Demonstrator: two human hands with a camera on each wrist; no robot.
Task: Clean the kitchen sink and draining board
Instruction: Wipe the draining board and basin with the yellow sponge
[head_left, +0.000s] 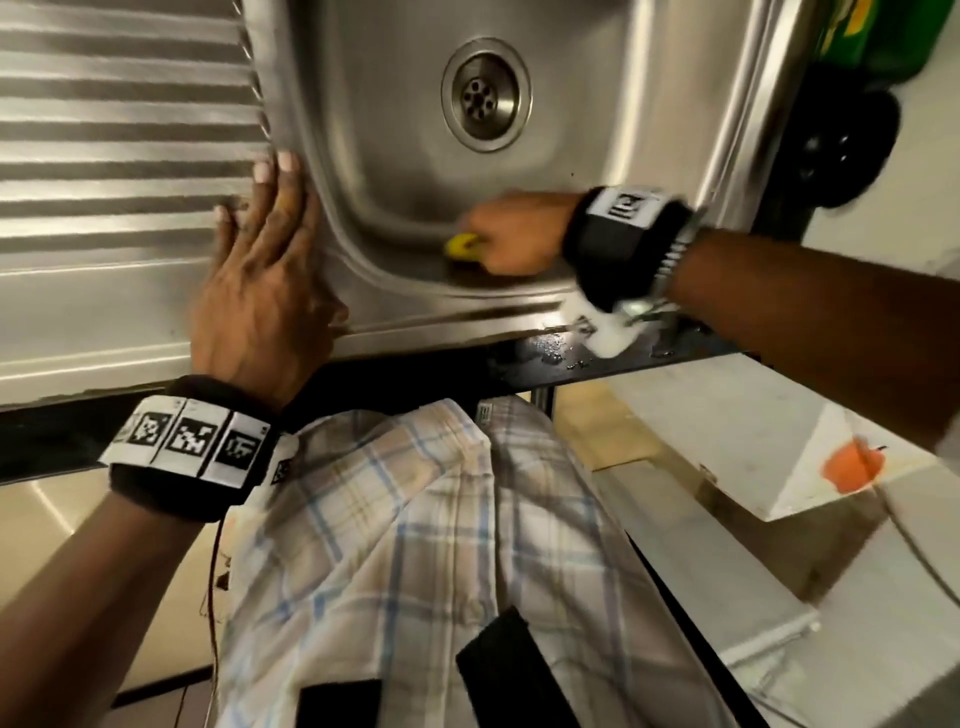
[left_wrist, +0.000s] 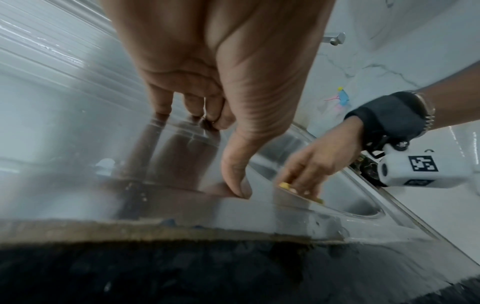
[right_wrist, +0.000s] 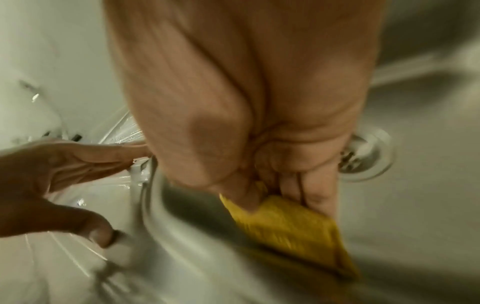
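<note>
The steel sink (head_left: 395, 171) has a round drain (head_left: 487, 94) in its floor, and the ribbed draining board (head_left: 114, 156) lies to its left. My right hand (head_left: 511, 236) is down in the basin's near corner, gripping a yellow sponge (head_left: 461, 245) (right_wrist: 291, 228) and pressing it against the sink's near wall; the sponge (left_wrist: 284, 185) shows between the fingertips in the left wrist view. My left hand (head_left: 260, 265) rests flat with straight fingers on the ledge between draining board and basin, the thumb (left_wrist: 237, 179) on the near rim.
White foam and water drops (head_left: 605, 332) sit on the dark counter edge under my right wrist. A green container (head_left: 883, 36) stands at the far right. A tap fitting (left_wrist: 335, 39) juts from the marbled wall. My checked shirt (head_left: 415, 545) fills the foreground.
</note>
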